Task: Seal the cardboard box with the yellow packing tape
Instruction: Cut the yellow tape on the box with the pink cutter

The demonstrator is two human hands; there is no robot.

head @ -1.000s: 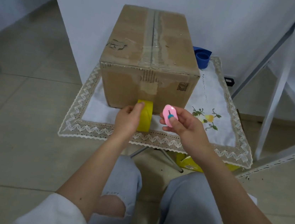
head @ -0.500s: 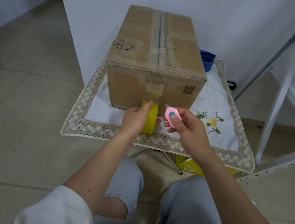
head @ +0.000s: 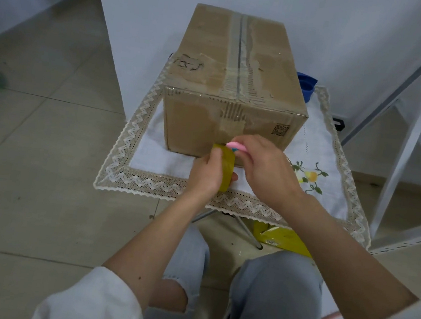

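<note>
A brown cardboard box (head: 234, 82) stands on a small table with a lace-edged white cloth (head: 156, 160); its flaps are closed, with old clear tape along the top seam. My left hand (head: 206, 173) grips the roll of yellow packing tape (head: 227, 168), held upright against the lower front of the box. My right hand (head: 263, 171) holds a small pink cutter (head: 236, 146) just above the roll, at the box's front face. The cutter's tip is partly hidden by my fingers.
A blue cup (head: 306, 86) sits behind the box on the right. A white metal frame (head: 402, 145) stands to the right. A yellow package (head: 279, 238) lies on the floor under the table. My knees are below the table edge.
My right hand has swung the pink cutter left and up, from beside the roll to just above it. The left hand keeps the roll at the box front. The camera moved closer.
</note>
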